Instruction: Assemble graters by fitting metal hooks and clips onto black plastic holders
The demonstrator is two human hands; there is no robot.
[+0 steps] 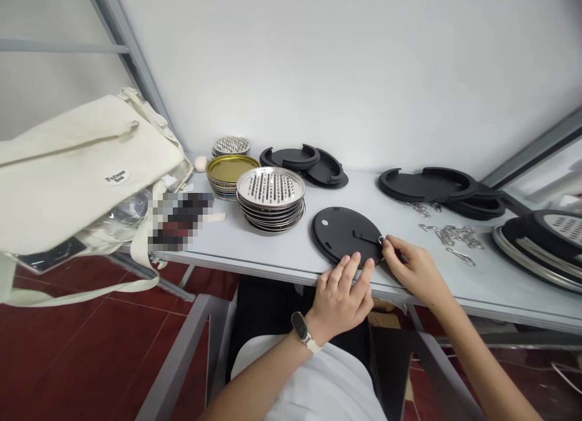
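Observation:
A round black disc [343, 227] lies on the table near its front edge, with small slots and a pale round spot on its upper face. A narrow black strip stands out across the disc. My left hand [343, 290] rests on the disc's near edge, fingers stretched out and slightly spread; its thumb is hidden. At the disc's right edge, my right hand [416, 272] pinches a small metal wire clip [382, 240] by the end of the strip. Farther right lies a loose pile of similar wire clips [459, 236].
Left of the disc stand a stack of metal grater discs [271, 187] and a stack with a gold-coloured lid [231, 166]. Black round holders [291, 157] lie behind, more black holders [427, 184] at right. A cream bag [91, 166] fills the left end; grater parts [541, 251] sit far right.

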